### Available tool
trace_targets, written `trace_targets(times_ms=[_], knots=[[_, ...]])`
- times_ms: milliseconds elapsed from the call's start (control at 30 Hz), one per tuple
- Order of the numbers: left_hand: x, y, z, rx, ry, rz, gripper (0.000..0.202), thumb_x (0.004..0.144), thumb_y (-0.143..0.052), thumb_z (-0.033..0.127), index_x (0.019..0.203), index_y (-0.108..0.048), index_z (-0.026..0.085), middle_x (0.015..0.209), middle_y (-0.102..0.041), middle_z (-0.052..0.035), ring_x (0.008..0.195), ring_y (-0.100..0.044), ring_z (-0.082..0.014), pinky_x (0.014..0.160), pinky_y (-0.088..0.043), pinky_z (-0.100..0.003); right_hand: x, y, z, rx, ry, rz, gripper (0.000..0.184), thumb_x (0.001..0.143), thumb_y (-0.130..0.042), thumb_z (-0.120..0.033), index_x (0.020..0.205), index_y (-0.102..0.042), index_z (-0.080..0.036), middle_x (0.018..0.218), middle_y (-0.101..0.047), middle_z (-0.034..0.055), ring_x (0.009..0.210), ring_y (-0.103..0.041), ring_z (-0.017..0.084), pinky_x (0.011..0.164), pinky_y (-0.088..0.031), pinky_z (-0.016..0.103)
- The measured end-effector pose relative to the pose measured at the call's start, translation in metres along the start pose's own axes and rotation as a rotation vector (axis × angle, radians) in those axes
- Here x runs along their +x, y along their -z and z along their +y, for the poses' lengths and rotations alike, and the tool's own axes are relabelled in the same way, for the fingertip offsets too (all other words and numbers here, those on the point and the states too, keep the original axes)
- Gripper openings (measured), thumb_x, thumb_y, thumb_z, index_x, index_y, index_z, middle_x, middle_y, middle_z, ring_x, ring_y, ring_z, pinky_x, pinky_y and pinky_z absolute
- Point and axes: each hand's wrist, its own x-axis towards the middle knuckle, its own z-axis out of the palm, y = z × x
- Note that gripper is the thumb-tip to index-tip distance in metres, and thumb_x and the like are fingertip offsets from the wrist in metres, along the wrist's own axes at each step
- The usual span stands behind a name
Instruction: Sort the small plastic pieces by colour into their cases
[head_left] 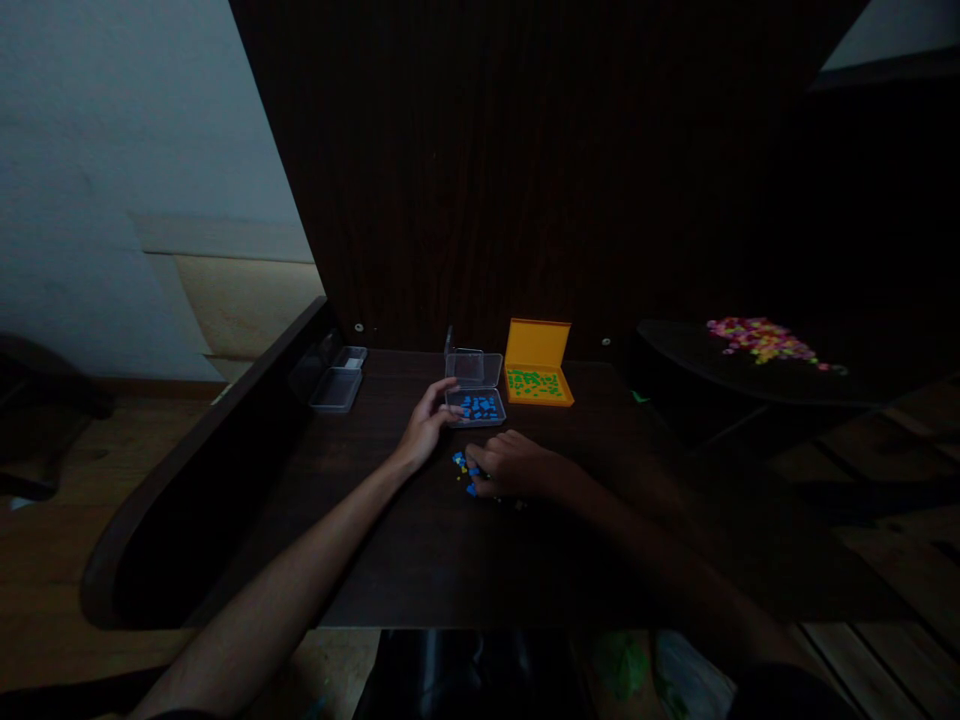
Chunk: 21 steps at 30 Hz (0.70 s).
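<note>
Our left hand, fingers parted, touches one clear box of blue pieces, beside one yellow box; our right hand covers part of one small pile on the counter, its grip we cannot tell.

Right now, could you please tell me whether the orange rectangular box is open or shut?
The orange rectangular box is open: lid raised, small green pieces visible.
</note>
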Motion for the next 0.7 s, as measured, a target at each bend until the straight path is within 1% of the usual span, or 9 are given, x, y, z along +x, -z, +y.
trace_targets(times_ms=[100,233,333,433,500,567,633,700], knots=[[0.000,0.000,-0.001,-0.028,0.002,0.000,0.056,0.063,-0.059,0.012,0.118,-0.056,0.022,0.122,-0.058,-0.0053,0.084,-0.061,-0.0139,0.081,-0.052,-0.030,-0.001,0.006,0.002,0.025,-0.015,0.006,0.032,0.085,-0.060,-0.041,0.107,-0.058,-0.018,0.092,-0.066,0.0093,0.088,-0.060,0.023,0.074,-0.036,0.029],[0.000,-0.001,-0.002,-0.040,0.006,-0.005,0.056,0.062,-0.057,0.011,0.117,-0.056,0.021,0.123,-0.057,-0.0057,0.083,-0.061,-0.0137,0.079,-0.052,-0.029,-0.006,0.027,0.007,0.087,-0.042,0.042,0.026,0.084,-0.059,-0.035,0.105,-0.059,-0.019,0.093,-0.066,0.0075,0.086,-0.059,0.020,0.071,-0.034,0.027],[0.000,-0.001,-0.003,-0.035,-0.004,-0.014,0.055,0.062,-0.057,0.011,0.116,-0.057,0.021,0.122,-0.058,-0.0058,0.087,-0.062,-0.0148,0.080,-0.052,-0.029,-0.008,0.047,0.013,0.110,-0.060,0.092,0.025,0.084,-0.057,-0.032,0.106,-0.059,-0.018,0.088,-0.066,0.0059,0.075,-0.057,0.017,0.065,-0.032,0.026],[0.000,-0.002,-0.004,-0.060,0.001,-0.042,0.058,0.061,-0.055,0.011,0.118,-0.056,0.021,0.122,-0.057,-0.0056,0.087,-0.062,-0.0160,0.080,-0.052,-0.030,-0.003,0.062,0.021,0.122,-0.085,0.150,0.025,0.085,-0.056,-0.033,0.104,-0.061,-0.017,0.079,-0.064,0.0043,0.065,-0.053,0.015,0.059,-0.029,0.025],[0.000,-0.002,-0.004,-0.076,0.010,-0.062,0.061,0.059,-0.053,0.011,0.119,-0.056,0.022,0.122,-0.057,-0.0046,0.087,-0.063,-0.0169,0.079,-0.051,-0.030,0.005,0.066,0.026,0.143,-0.079,0.179,0.025,0.086,-0.057,-0.034,0.102,-0.061,-0.017,0.077,-0.063,0.0036,0.063,-0.051,0.014,0.058,-0.028,0.024],[-0.001,-0.002,-0.003,-0.058,0.008,-0.074,0.062,0.057,-0.052,0.011,0.118,-0.056,0.022,0.119,-0.059,-0.0030,0.091,-0.061,-0.0185,0.081,-0.050,-0.030,0.016,0.067,0.031,0.175,-0.052,0.197,0.027,0.086,-0.057,-0.038,0.101,-0.062,-0.017,0.076,-0.062,0.0033,0.062,-0.049,0.013,0.057,-0.028,0.024],[-0.002,-0.002,-0.001,-0.020,-0.011,-0.071,0.063,0.056,-0.052,0.011,0.117,-0.058,0.022,0.114,-0.062,-0.0017,0.097,-0.059,-0.0204,0.083,-0.048,-0.030,0.028,0.065,0.035,0.216,-0.017,0.189,0.029,0.086,-0.058,-0.041,0.099,-0.063,-0.016,0.075,-0.062,0.0030,0.061,-0.049,0.013,0.056,-0.027,0.024],[-0.002,-0.003,0.001,0.004,-0.035,-0.066,0.062,0.055,-0.051,0.011,0.116,-0.059,0.021,0.110,-0.063,-0.0012,0.103,-0.056,-0.0218,0.086,-0.046,-0.030,0.039,0.062,0.039,0.249,0.003,0.163,0.027,0.085,-0.060,-0.038,0.098,-0.064,-0.015,0.075,-0.062,0.0027,0.061,-0.049,0.012,0.056,-0.028,0.023]])
